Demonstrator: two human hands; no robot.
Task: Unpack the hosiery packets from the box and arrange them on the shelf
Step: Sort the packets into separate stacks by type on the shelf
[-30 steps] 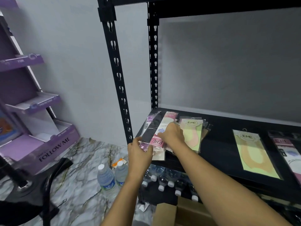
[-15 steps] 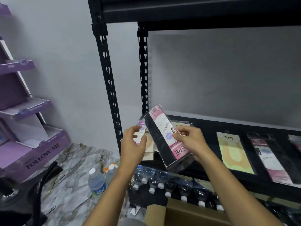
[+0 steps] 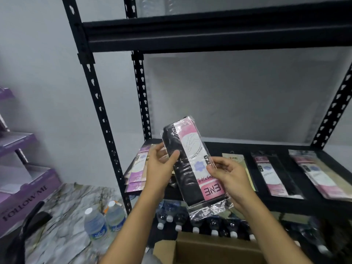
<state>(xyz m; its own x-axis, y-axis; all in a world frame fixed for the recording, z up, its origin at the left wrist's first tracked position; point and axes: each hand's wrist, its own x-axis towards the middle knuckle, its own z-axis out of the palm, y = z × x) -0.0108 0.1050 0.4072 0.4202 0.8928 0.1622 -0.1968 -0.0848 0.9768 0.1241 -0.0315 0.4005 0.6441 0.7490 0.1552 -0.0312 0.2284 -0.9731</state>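
Two hands up over an open cardboard box [image 3: 165, 251] at the bottom edge of view, contents not visible. Left hand [image 3: 162, 168] pinches the packet [image 3: 192, 164] on its dark side, thumb on the front, fingers behind. Right hand [image 3: 226, 174] pinches the packet's right edge between thumb and curled fingers. Packet is clear-wrapped, black with a pink and white card; "ENE" reads upside down at its lower end. It is held in the air, tilted, in front of the shelf [image 3: 282, 147] and not touching it.

Below the shelf, a row of capped bottles [image 3: 196, 229]. Two more water bottles [image 3: 95, 225] stand on the marble floor to the left.

On the shelf: a small stack [image 3: 138, 168] at the left end, partly behind the left hand; then a yellow packet [image 3: 240, 162], a pink and black one [image 3: 272, 174] and another [image 3: 320, 174], laid flat side by side, apart.

Far left, a purple display stand [image 3: 24, 193]. Grey wall behind.
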